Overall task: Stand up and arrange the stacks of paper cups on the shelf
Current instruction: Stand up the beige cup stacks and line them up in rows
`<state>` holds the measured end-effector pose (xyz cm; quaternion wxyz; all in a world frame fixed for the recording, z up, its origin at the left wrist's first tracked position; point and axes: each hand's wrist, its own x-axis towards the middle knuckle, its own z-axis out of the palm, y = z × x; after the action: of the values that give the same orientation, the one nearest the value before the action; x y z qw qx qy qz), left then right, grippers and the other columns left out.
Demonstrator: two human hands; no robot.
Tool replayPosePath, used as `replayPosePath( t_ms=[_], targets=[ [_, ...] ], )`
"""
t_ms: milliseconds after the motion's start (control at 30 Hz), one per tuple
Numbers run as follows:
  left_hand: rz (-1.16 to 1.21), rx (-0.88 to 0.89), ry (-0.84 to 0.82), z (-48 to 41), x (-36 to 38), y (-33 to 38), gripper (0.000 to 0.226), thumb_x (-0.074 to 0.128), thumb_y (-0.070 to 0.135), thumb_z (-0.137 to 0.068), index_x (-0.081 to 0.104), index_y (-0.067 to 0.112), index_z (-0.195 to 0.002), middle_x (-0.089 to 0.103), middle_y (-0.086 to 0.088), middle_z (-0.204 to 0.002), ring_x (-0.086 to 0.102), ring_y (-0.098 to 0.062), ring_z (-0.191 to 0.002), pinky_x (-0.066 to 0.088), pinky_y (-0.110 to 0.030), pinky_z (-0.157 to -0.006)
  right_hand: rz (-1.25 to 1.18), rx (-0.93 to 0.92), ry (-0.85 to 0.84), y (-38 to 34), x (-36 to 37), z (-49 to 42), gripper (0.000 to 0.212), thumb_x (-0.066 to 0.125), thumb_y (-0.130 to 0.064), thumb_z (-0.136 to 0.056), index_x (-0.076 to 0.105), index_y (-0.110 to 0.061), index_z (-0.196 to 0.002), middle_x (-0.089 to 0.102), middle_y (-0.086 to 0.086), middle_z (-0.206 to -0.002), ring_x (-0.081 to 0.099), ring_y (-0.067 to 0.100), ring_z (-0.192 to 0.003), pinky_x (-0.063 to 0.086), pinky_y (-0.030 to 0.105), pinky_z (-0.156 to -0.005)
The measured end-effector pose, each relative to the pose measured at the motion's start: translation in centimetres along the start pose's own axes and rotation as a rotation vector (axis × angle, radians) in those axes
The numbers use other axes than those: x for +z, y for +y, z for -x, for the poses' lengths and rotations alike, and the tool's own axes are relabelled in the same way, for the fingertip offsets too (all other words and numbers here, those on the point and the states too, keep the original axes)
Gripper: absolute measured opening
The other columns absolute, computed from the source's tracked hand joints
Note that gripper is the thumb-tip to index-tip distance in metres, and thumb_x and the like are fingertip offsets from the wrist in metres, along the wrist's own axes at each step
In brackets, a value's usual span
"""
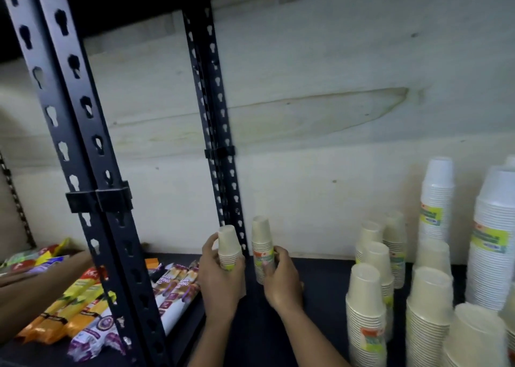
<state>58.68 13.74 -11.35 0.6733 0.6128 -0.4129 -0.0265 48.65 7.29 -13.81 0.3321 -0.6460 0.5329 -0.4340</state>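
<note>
Dark shelf (320, 277), lower centre: left hand (220, 280) and right hand (281, 280) each clasp a small cup stack (229, 248), (262, 244) upright by the post (220, 155); lower-right stacks (365, 311) already stand, looking half arranged.

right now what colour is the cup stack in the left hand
Pale cream stack, clearest in the head view.

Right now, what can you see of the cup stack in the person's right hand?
The cup stack is a short column of cream, paper-looking cups nested upside down, closed bases up, rims forming ribs lower down. A green and orange label wraps its middle. It stands upright beside the black rear post, over the dark shelf. The right hand grips it from the right; contact with the shelf is unclear.
</note>
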Motion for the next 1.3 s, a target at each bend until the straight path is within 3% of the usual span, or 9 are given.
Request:
replayPosePath(
  t_ms=[300, 467, 667, 733, 867, 1000, 1167, 1233, 1300],
  targets=[
    [-0.030, 0.013, -0.021, 0.3, -0.3, -2.2, 0.075, 0.082, 0.014, -0.080, 0.043, 0.036, -0.141, 0.065, 0.000, -0.114, 0.065, -0.016, -0.105, 0.056, -0.041, -0.088, 0.069, 0.043, -0.043, -1.5, 0.1, 0.9, 0.036, 0.046, -0.038, -0.103, 0.041, -0.035, -0.138, 0.060, -0.012, -0.134, 0.056, 0.015, -0.122, 0.029, 0.045, -0.101],
    [-0.012, -0.041, -0.037, 1.1, -0.9, -2.7, 0.096, 0.087, 0.019, -0.077, 0.028, 0.029, -0.152, 0.056, -0.005, -0.127, 0.059, -0.018, -0.116, 0.052, -0.039, -0.097, -0.046, -0.007, -0.061, -2.1, -1.6, 2.8, 0.050, 0.050, -0.033, -0.102, 0.034, -0.027, -0.149, 0.046, -0.005, -0.147, 0.049, 0.019, -0.133, 0.035, 0.043, -0.112],
    [-0.032, -0.045, 0.137, 4.2, -1.4, -0.3, 0.067, 0.077, 0.023, -0.088, 0.039, 0.017, -0.144, 0.053, -0.010, -0.128, 0.057, -0.023, -0.115, 0.051, -0.038, -0.094, -0.183, -0.151, -0.100, -3.0, -5.3, 7.6, 0.042, 0.053, -0.024, -0.100, 0.047, -0.024, -0.142, 0.051, -0.006, -0.142, 0.051, 0.012, -0.128, 0.043, 0.024, -0.104],
    [0.001, -0.036, 0.135, 5.0, -1.6, 1.0, 0.053, 0.072, 0.022, -0.091, 0.047, 0.015, -0.137, 0.057, -0.009, -0.123, 0.060, -0.023, -0.110, 0.053, -0.038, -0.093, -0.188, -0.169, -0.112, -3.2, -6.3, 9.2, 0.042, 0.054, -0.027, -0.099, 0.049, -0.025, -0.140, 0.053, -0.006, -0.141, 0.052, 0.012, -0.127, 0.044, 0.027, -0.105],
    [-0.049, -0.019, -0.021, 6.7, -1.7, 3.1, 0.029, 0.065, 0.028, -0.092, 0.061, 0.019, -0.119, 0.067, 0.000, -0.109, 0.065, -0.021, -0.104, 0.054, -0.039, -0.091, -0.188, -0.234, -0.108, -3.6, -8.6, 12.3, 0.038, 0.055, -0.031, -0.098, 0.053, -0.025, -0.135, 0.058, -0.008, -0.135, 0.055, 0.008, -0.124, 0.047, 0.029, -0.104],
    [-0.091, -0.024, -0.276, 9.9, -1.5, 6.1, 0.018, 0.062, 0.010, -0.094, 0.066, 0.018, -0.110, 0.069, 0.011, -0.097, 0.064, 0.001, -0.090, 0.043, -0.004, -0.067, -0.234, -0.359, -0.033, -3.4, -11.8, 15.6, 0.028, 0.056, -0.030, -0.097, 0.058, -0.031, -0.125, 0.062, -0.021, -0.122, 0.057, -0.004, -0.116, 0.053, 0.029, -0.098],
    [-0.094, 0.028, -0.504, 14.1, 0.3, 8.0, 0.022, 0.059, 0.033, -0.089, 0.065, 0.025, -0.108, 0.072, 0.007, -0.099, 0.067, 0.000, -0.088, 0.046, -0.008, -0.065, -0.373, -0.469, 0.143, -2.4, -17.0, 19.5, 0.021, 0.058, -0.011, -0.096, 0.065, -0.024, -0.112, 0.068, -0.018, -0.108, 0.066, 0.001, -0.105, 0.059, 0.027, -0.083],
    [-0.059, 0.021, -0.565, 15.7, 1.3, 8.4, 0.019, 0.065, 0.027, -0.091, 0.064, 0.027, -0.110, 0.071, 0.006, -0.105, 0.067, 0.002, -0.090, 0.049, -0.008, -0.069, -0.354, -0.540, 0.217, -1.6, -19.0, 20.8, 0.022, 0.059, -0.009, -0.096, 0.065, -0.023, -0.112, 0.068, -0.017, -0.106, 0.067, 0.006, -0.103, 0.057, 0.024, -0.080],
    [0.019, 0.007, -0.605, 17.0, 2.1, 8.7, 0.031, 0.072, 0.026, -0.088, 0.063, 0.028, -0.118, 0.069, 0.008, -0.114, 0.066, 0.004, -0.097, 0.051, -0.010, -0.077, -0.314, -0.594, 0.291, -0.6, -20.7, 22.0, 0.021, 0.061, -0.009, -0.096, 0.065, -0.022, -0.112, 0.067, -0.015, -0.106, 0.068, 0.008, -0.100, 0.056, 0.021, -0.078]
  ],
)
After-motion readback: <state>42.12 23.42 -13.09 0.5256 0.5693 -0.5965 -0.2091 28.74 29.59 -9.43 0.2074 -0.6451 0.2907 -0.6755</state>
